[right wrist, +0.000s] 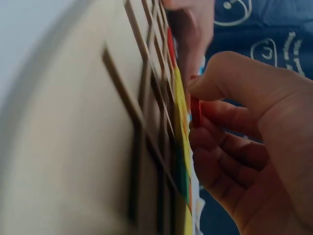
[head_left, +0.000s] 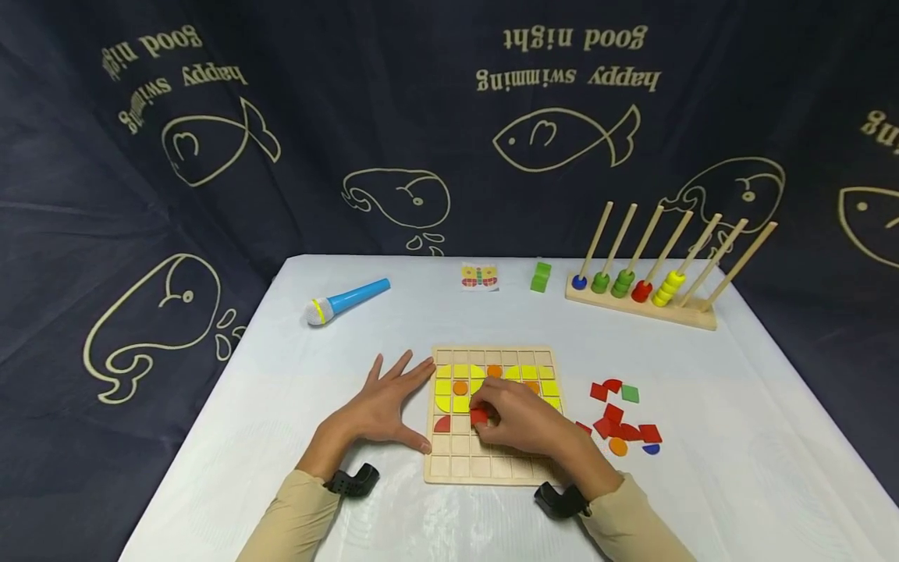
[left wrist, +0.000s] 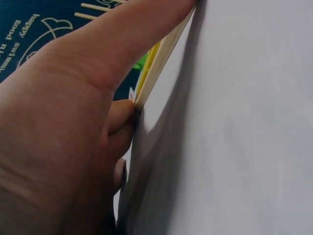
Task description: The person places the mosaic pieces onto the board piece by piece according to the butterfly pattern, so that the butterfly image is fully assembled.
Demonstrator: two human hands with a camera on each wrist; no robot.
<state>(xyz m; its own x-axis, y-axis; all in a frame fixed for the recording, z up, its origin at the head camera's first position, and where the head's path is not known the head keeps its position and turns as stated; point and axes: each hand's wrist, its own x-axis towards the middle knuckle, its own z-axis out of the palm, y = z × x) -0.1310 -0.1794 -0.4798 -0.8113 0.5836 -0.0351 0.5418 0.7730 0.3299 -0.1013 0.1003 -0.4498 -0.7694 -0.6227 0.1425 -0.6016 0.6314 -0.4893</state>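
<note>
A wooden grid board [head_left: 460, 468] lies on the white table, with yellow pieces [head_left: 444, 387], orange discs [head_left: 460, 387] and a red quarter-round piece [head_left: 442, 425] in its cells. My left hand [head_left: 382, 402] has its fingers spread, with index fingertip and thumb against the board's left edge. Thumb and fingers of my right hand [head_left: 523, 417] pinch a red square tile [head_left: 479, 416] over the board's middle. The right wrist view shows that red tile [right wrist: 196, 112] on edge, just off the board surface. My right hand hides part of the board's right half.
Loose red pieces [head_left: 612, 414], a green square [head_left: 630, 394], an orange disc [head_left: 618, 446] and a blue half-round [head_left: 651, 449] lie right of the board. Behind are a toy microphone [head_left: 358, 296], a butterfly card [head_left: 480, 277], green blocks [head_left: 540, 277] and a bead-and-peg stand [head_left: 642, 309].
</note>
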